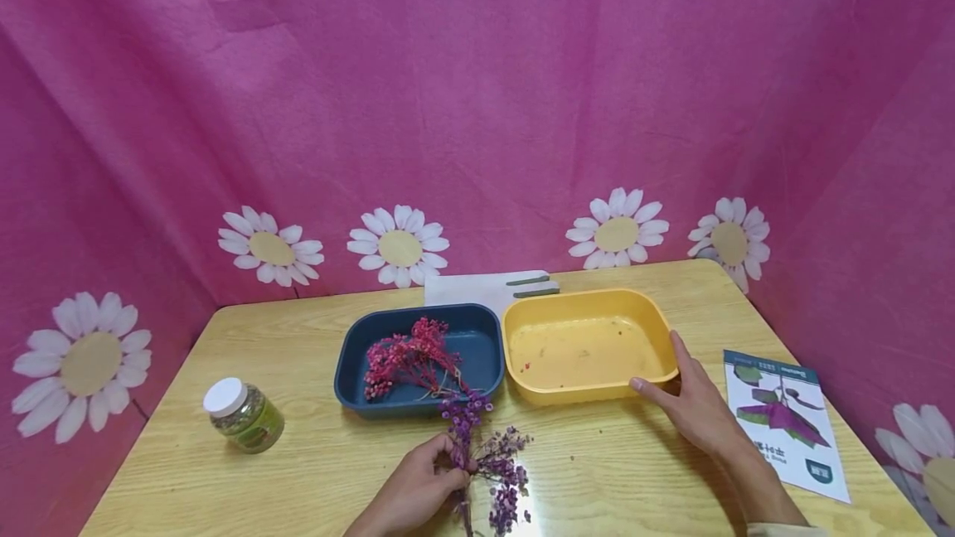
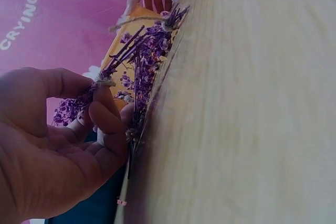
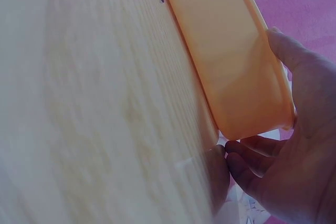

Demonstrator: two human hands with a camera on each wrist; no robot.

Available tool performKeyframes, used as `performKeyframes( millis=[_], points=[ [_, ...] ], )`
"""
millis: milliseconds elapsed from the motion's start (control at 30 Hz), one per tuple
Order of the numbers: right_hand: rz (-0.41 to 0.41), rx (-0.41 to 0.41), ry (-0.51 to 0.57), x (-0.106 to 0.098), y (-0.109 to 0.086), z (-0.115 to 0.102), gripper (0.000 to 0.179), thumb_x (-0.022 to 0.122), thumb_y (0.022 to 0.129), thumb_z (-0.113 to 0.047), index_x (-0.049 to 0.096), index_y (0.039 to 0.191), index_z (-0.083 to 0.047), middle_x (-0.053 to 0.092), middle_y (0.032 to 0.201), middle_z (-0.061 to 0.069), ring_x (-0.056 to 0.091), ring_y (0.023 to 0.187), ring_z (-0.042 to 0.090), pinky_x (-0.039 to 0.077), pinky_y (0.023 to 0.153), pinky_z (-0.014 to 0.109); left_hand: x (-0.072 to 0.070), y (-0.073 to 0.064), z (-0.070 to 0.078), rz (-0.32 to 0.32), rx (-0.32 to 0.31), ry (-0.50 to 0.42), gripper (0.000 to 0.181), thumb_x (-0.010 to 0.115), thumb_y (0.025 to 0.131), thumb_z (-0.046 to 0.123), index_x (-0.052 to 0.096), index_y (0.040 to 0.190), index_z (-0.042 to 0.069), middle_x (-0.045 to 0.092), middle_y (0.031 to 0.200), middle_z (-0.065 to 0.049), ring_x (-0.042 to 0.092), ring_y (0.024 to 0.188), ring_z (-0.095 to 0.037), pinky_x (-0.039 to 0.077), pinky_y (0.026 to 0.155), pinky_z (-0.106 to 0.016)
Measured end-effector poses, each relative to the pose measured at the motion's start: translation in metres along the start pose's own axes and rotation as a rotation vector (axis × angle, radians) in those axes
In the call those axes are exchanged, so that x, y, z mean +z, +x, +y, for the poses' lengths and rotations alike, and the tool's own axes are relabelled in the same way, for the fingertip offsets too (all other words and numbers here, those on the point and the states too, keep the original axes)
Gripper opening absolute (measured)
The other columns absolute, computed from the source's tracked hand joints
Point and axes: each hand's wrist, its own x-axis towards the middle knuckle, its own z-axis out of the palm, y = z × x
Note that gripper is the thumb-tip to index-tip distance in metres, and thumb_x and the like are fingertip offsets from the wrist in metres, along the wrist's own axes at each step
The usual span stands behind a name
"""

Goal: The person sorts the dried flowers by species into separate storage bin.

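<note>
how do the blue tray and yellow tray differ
The blue tray holds pink flowers, while the yellow tray holds only scattered specks. The right hand touches the yellow tray's corner; the blue tray has no hand on it. Both are rounded rectangles standing on the table.

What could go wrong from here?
Left grip pinches the purple dried-flower bunch by its thin stems; squeezing could snap them or shed florets.

A second purple dried-flower bunch lies close beside it, so lifting might tangle the two.

Right grip holds only one corner of the rectangular yellow plastic-looking tray; a tug could slide or tip it.
</note>
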Motion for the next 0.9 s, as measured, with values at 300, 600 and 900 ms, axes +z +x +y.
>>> performKeyframes(
  millis=[300, 600, 900],
  points=[
    [0.007, -0.006, -0.009, 0.0, 0.001, 0.001, 0.109, 0.062, 0.088, -0.055, -0.014, 0.154, -0.012, 0.013, 0.155, 0.034, 0.018, 0.141, 0.054, 0.018, 0.109, 0.07, -0.004, -0.003, 0.002, -0.072, 0.01, -0.115, 0.019, 0.061, 0.086, 0.01, 0.06, 0.102, -0.001, 0.061, 0.093, -0.003, 0.054, 0.079, -0.014, 0.047, 0.065, -0.027],
    [0.0, -0.006, -0.003, 0.0, 0.0, 0.001, 0.11, 0.063, 0.088, -0.055, -0.014, 0.154, -0.012, 0.012, 0.155, 0.034, 0.018, 0.14, 0.054, 0.018, 0.108, 0.07, -0.013, -0.011, 0.007, -0.19, 0.042, -0.168, 0.023, 0.059, 0.086, 0.009, 0.057, 0.101, -0.009, 0.058, 0.087, 0.001, 0.052, 0.073, -0.011, 0.046, 0.066, -0.025],
    [-0.002, -0.001, 0.0, 0.0, 0.001, 0.002, 0.11, 0.062, 0.088, -0.055, -0.014, 0.154, -0.013, 0.012, 0.155, 0.034, 0.017, 0.141, 0.054, 0.018, 0.109, 0.07, -0.014, -0.011, 0.005, -0.193, 0.009, -0.167, 0.025, 0.058, 0.083, 0.008, 0.059, 0.101, -0.009, 0.06, 0.087, -0.001, 0.054, 0.075, -0.012, 0.048, 0.066, -0.027]
  ],
)
